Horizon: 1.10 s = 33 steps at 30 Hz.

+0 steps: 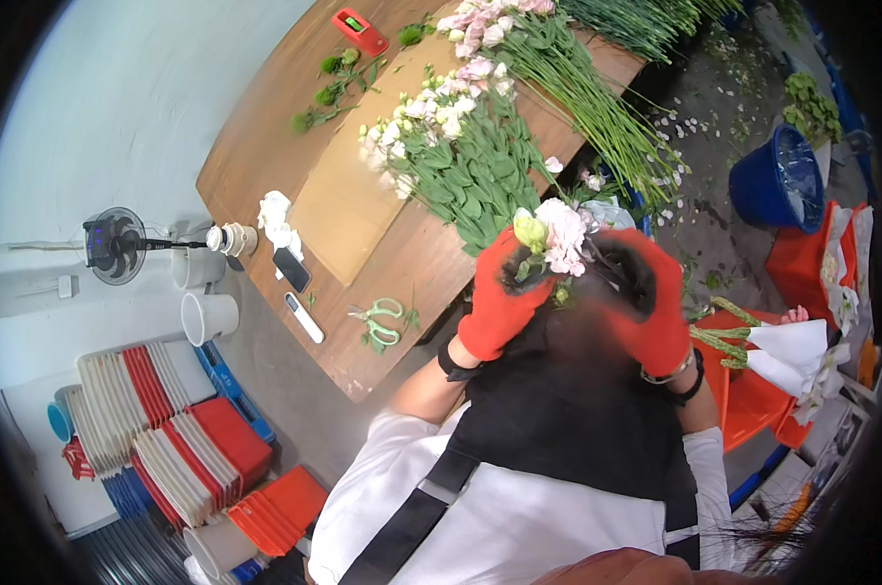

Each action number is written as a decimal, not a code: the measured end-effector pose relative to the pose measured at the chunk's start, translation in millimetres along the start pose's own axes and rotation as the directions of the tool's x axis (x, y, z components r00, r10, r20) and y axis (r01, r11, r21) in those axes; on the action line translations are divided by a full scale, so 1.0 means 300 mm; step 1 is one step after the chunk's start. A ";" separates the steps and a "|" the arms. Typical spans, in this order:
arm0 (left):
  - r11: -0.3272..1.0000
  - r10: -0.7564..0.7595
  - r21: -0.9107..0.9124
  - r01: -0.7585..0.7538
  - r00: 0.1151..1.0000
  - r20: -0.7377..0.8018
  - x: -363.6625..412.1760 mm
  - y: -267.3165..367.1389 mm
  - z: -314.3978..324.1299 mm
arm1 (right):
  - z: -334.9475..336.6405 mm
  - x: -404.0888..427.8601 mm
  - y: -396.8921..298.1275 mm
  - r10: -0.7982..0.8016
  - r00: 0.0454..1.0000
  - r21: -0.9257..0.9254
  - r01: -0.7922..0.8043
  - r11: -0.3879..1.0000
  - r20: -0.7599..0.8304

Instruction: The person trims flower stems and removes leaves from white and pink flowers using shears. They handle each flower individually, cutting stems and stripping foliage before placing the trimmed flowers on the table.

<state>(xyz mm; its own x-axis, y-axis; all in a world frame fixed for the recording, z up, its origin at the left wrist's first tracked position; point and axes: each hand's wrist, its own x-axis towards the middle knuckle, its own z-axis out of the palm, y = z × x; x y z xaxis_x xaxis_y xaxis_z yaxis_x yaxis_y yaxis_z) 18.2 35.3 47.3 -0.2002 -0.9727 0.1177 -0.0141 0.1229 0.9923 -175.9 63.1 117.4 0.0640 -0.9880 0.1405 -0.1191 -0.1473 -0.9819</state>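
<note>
Both hands wear red gloves with dark palms and are raised in front of a black apron. My left hand (505, 292) is closed around the flower end of a stem with pale pink lisianthus blooms (562, 235) and a greenish-yellow bud. Opposite it, my right hand (642, 292), partly blurred, is curled near the dark stems beside the same blooms; its fingertips are hard to make out. Beyond them, a bunch of white and pink lisianthus (448, 157) lies on the wooden table (265, 139), next to a longer-stemmed bunch (587, 95).
Green-handled floral shears (379, 320), a phone (291, 269) and a red tape dispenser (359, 31) lie on the table. A fan (119, 245) and stacked buckets (185, 461) stand left. At right are a blue bucket (776, 179) and an orange chair-like piece (755, 409) holding wrapped stems.
</note>
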 end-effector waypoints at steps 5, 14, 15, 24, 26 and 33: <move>0.990 0.119 0.077 -0.115 0.991 -0.054 -0.003 -0.016 -0.024 | -0.103 -0.022 -0.108 0.084 0.994 -0.204 -0.095 0.974 -0.065; 0.905 0.303 0.290 -0.310 0.950 0.070 -0.021 -0.017 -0.035 | -0.217 -0.073 -0.271 -0.086 0.940 -0.796 0.327 0.509 0.331; 0.907 0.300 0.287 -0.309 0.951 0.074 -0.020 -0.017 -0.034 | -0.212 -0.072 -0.278 -0.059 0.940 -0.802 0.319 0.504 0.337; 0.892 0.298 0.326 -0.314 0.949 0.101 -0.025 0.001 -0.032 | -0.182 -0.039 -0.273 -0.169 0.894 -0.804 0.448 0.392 0.416; 0.894 0.286 0.333 -0.302 0.953 0.096 -0.028 0.002 -0.032 | -0.183 -0.049 -0.296 -0.180 0.896 -0.822 0.445 0.356 0.407; 0.892 0.289 0.334 -0.304 0.953 0.094 -0.033 -0.003 -0.034 | -0.166 -0.030 -0.269 -0.185 0.894 -0.813 0.448 0.372 0.408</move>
<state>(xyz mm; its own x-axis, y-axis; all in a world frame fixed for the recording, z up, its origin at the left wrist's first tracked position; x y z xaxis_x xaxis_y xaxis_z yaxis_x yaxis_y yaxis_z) 30.3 42.7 45.7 -0.2872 -0.8724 0.3955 -0.2793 0.4713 0.8366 -216.2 81.5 201.6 0.4833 -0.8372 0.2559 -0.8212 -0.5348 -0.1991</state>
